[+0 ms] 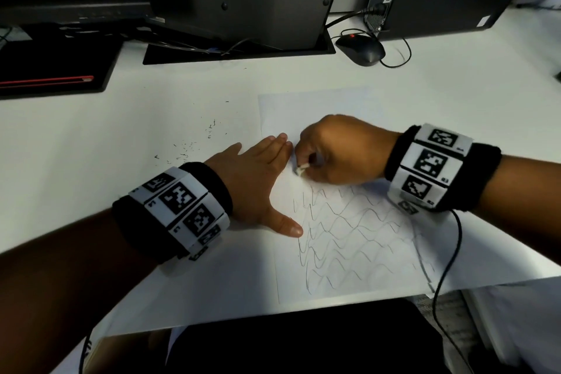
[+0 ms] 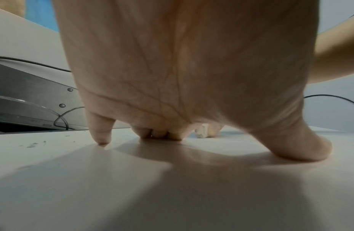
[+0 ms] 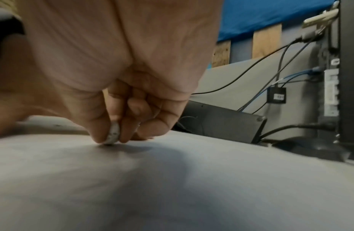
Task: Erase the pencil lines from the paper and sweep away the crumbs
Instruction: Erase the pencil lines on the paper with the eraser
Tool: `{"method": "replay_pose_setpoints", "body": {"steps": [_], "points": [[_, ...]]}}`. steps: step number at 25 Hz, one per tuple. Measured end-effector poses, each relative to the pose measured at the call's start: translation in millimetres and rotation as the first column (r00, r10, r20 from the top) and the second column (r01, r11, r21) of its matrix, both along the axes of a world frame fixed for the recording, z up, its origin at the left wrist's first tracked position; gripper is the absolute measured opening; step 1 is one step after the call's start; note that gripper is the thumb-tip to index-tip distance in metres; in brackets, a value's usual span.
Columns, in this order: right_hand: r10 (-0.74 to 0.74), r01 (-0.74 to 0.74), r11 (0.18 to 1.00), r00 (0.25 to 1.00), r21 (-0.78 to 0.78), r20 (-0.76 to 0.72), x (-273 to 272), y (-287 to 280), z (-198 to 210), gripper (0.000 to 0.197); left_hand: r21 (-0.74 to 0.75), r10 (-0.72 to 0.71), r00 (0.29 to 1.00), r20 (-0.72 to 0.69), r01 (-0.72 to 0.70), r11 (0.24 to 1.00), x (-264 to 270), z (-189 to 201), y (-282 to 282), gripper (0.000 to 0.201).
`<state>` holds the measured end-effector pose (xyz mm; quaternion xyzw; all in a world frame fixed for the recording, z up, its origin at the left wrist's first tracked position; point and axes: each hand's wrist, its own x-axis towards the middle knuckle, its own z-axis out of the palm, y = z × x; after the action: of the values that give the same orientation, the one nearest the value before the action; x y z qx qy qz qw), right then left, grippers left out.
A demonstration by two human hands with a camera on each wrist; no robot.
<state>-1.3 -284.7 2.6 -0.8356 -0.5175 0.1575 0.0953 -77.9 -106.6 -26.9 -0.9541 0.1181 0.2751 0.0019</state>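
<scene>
Between both hands (image 1: 303, 161), eraser (image 1: 301, 171).

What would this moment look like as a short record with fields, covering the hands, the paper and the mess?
left hand: flat, fingers straight, pressing the paper's left edge
right hand: pinching a small white eraser against the sheet
paper: lies on a white desk; upper part looks blank
pencil lines: wavy, crossing, cover the lower part
crumbs: dark specks on the desk, left of the paper
behind: black computer mouse, wired
</scene>
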Motion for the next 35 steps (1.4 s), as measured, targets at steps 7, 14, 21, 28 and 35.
{"method": "replay_pose_setpoints", "body": {"steps": [7, 14, 21, 28, 35], "points": [[-0.008, 0.008, 1.000, 1.000, 0.022, -0.015, 3.4, -4.5, -1.5, 0.011, -0.002, 0.001, 1.000, 0.001, -0.001, 1.000, -1.0, -0.3, 0.1, 0.142], [-0.057, 0.067, 0.994, 0.992, 0.091, -0.109, 8.0, -12.6, -3.6, 0.009, 0.039, -0.004, 1.000, -0.022, 0.005, 0.999, 0.7, 4.5, -2.7, 0.142], [-0.103, 0.106, 0.992, 0.994, 0.073, -0.043, 12.1, -8.8, -12.1, 0.008, -0.106, -0.060, 0.995, 0.086, 0.069, 0.992, 14.7, 1.7, -16.0, 0.130], [0.007, 0.002, 0.998, 0.991, 0.065, -0.133, 8.1, -13.1, -10.0, 0.007, -0.072, -0.053, 0.998, 0.029, 0.055, 0.996, 14.6, 3.6, -17.3, 0.125], [0.001, 0.004, 1.000, 0.989, 0.031, -0.150, -2.8, -19.2, -9.0, 0.006, -0.031, -0.056, 0.998, 0.017, 0.056, 0.998, 14.1, 3.8, -18.6, 0.135]]}}
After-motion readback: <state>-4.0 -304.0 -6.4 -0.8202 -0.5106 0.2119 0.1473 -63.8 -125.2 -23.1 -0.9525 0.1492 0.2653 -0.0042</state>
